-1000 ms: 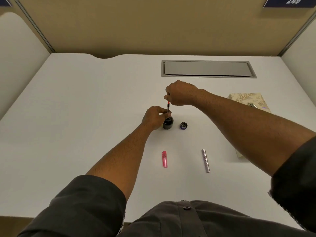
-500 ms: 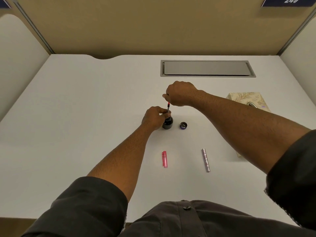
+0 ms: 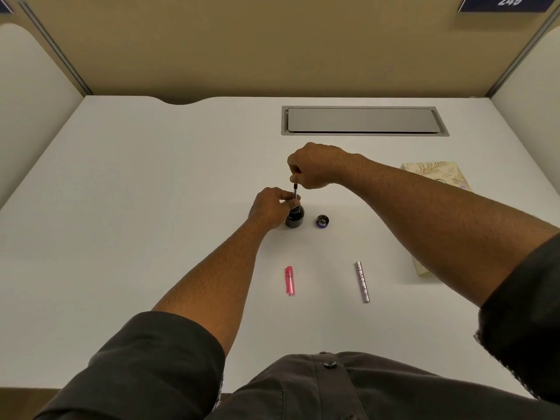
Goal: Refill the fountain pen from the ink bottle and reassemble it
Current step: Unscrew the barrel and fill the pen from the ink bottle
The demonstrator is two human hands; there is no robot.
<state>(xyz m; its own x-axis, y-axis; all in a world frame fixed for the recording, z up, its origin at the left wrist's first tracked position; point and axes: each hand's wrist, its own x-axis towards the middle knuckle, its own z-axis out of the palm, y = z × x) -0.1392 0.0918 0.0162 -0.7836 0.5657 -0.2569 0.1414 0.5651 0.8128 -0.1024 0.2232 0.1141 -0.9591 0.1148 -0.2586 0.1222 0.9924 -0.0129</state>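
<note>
A small dark ink bottle (image 3: 295, 220) stands open at the middle of the white desk (image 3: 151, 207). My left hand (image 3: 270, 210) grips its neck from the left. My right hand (image 3: 312, 169) is above it, pinching the top of the pen's inner section (image 3: 295, 191), which stands upright with its lower end in the bottle's mouth. The bottle's cap (image 3: 322, 221) lies just right of the bottle. Nearer to me lie the pink pen cap (image 3: 289, 281) and the silver-pink barrel (image 3: 362, 281).
A patterned tissue box (image 3: 436, 177) sits at the right, partly behind my right forearm. A grey cable hatch (image 3: 363, 120) is set into the desk at the back. Partition walls close the desk on three sides.
The visible stem of the pen section showed red before and now looks dark. Both hands stay in nearly the same place.
</note>
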